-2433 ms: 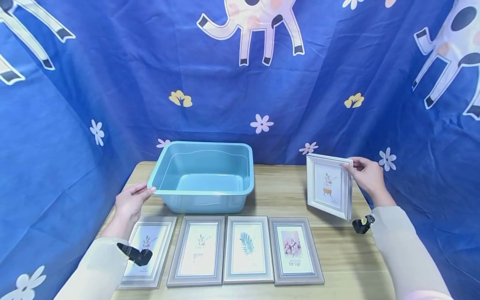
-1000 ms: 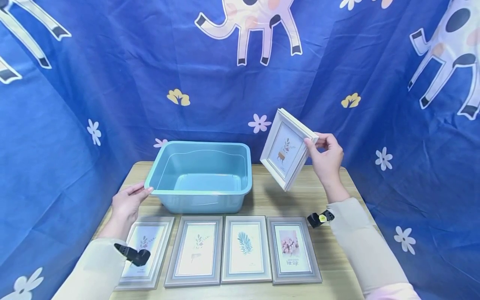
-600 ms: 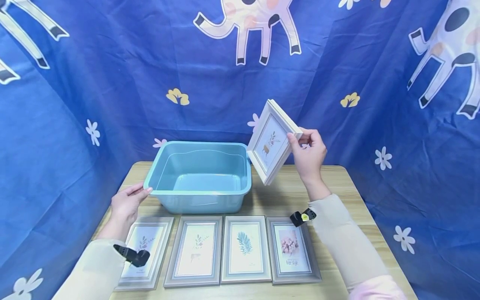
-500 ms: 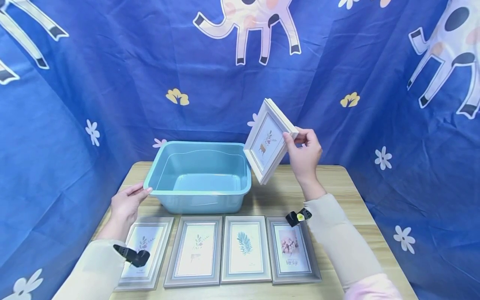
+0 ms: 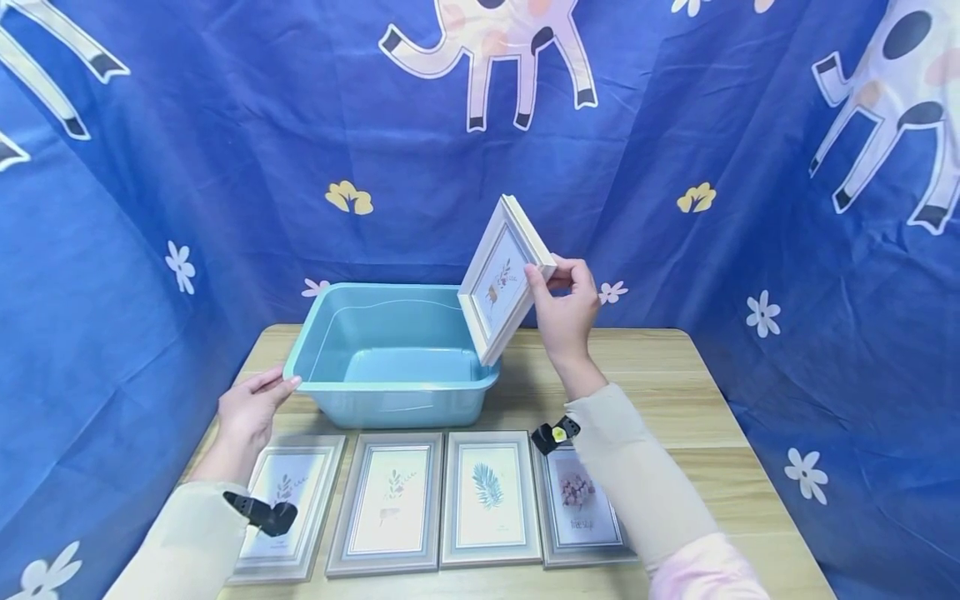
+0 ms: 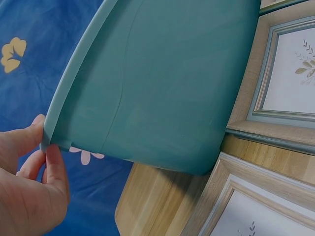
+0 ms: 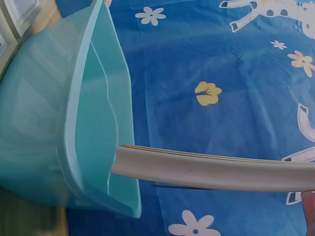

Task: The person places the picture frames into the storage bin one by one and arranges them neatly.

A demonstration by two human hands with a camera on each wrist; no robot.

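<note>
My right hand (image 5: 567, 312) pinches a white picture frame (image 5: 498, 283) by its right corner, thumb on the front. The frame hangs tilted in the air over the right end of a light-blue plastic basin (image 5: 397, 408); its picture shows a plant in a brown pot. In the right wrist view the frame (image 7: 211, 169) appears edge-on at the basin's mouth (image 7: 74, 98). At the basin's front left corner my left hand (image 5: 251, 408) pinches the rim between thumb and fingers, also seen in the left wrist view, where the fingers grip the rim (image 6: 69, 73).
Along the front of the wooden table (image 5: 675, 367) lie several grey picture frames in a row: a plant print (image 5: 288, 500), a paler plant (image 5: 386, 500), a blue leaf (image 5: 491, 500) and pink flowers (image 5: 577, 500), partly under my right sleeve. Blue patterned cloth (image 5: 420, 233) surrounds the table.
My right hand has lifted the white picture frame from the table's right side and carried it left, tilting it, to above the basin's right end. My left hand has kept its grip on the rim.
</note>
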